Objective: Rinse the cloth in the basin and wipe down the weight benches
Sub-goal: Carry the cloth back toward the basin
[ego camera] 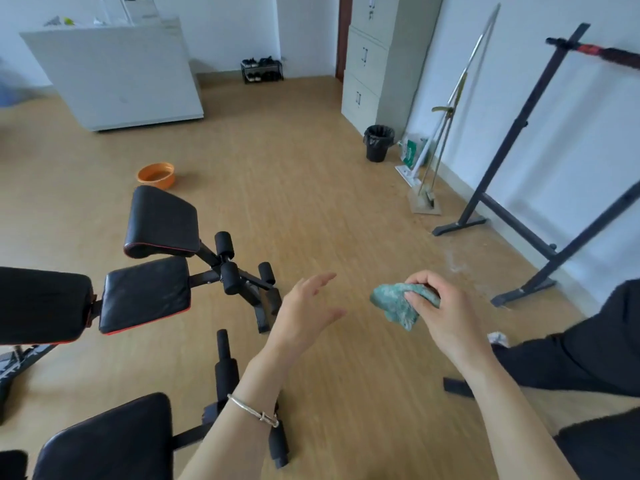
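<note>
Left hand: my left hand (304, 313) is near centre, fingers spread and loose, holding nothing, apart from the cloth.
Right hand: my right hand (440, 313) is just to its right, fingers and thumb curled round the crumpled teal-green cloth (398, 303), held in the air over the light wood-plank floor (311, 202).
Cloth: bunched up, spilling left and below my fingers; touches no bench.
Wrist: thin silver bangle (252, 410) on my left wrist.
Nearest bench: black padded bench seat (104, 441) at the near left, its foam rollers just beside my left forearm.
Second bench: black padded weight bench with red trim (145, 294) further off on the left; flat seat pad, tilted raised pad (161, 221) beyond it, foam rollers on its right.
Basin: round orange plastic basin (156, 174) on the floor beyond the raised pad, far left of centre, well apart from both hands. I can't tell what is in it.
Right side: black metal rack frame (519, 150) by the wall; past it a white-handled mop (426, 157) leans on the wall.
Far right: black lined waste bin (378, 143) just beside the tall grey metal cabinet (374, 57).
Far left: white block counter (114, 74).
Far wall: low black shoe rack (262, 70).
</note>
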